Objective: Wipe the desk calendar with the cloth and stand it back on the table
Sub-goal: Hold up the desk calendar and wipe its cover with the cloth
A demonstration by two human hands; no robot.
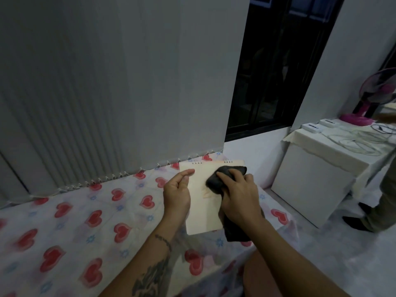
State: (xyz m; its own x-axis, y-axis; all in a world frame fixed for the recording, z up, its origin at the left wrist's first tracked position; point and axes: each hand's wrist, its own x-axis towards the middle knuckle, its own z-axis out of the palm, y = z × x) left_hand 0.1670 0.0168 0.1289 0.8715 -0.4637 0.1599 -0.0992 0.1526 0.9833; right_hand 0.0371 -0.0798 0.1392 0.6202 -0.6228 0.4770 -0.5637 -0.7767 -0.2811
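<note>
The cream desk calendar [203, 213], with wire rings along its far edge, is held tilted over the table near its right end. My left hand [176, 192] grips its left edge, thumb on the face. My right hand [237, 196] presses a dark cloth [216, 181] against the calendar's upper right part. The cloth's loose end hangs below my right wrist. The lower right corner of the calendar is hidden behind my right hand and the cloth.
The table wears a white tablecloth [70, 228] with red hearts, backed by grey vertical blinds [107, 93]. A dark window [278, 67] is behind. At right stands a white cabinet [308, 185] with boxes, cables and a pink fan [377, 93]. A person's legs [377, 202] stand at the right edge.
</note>
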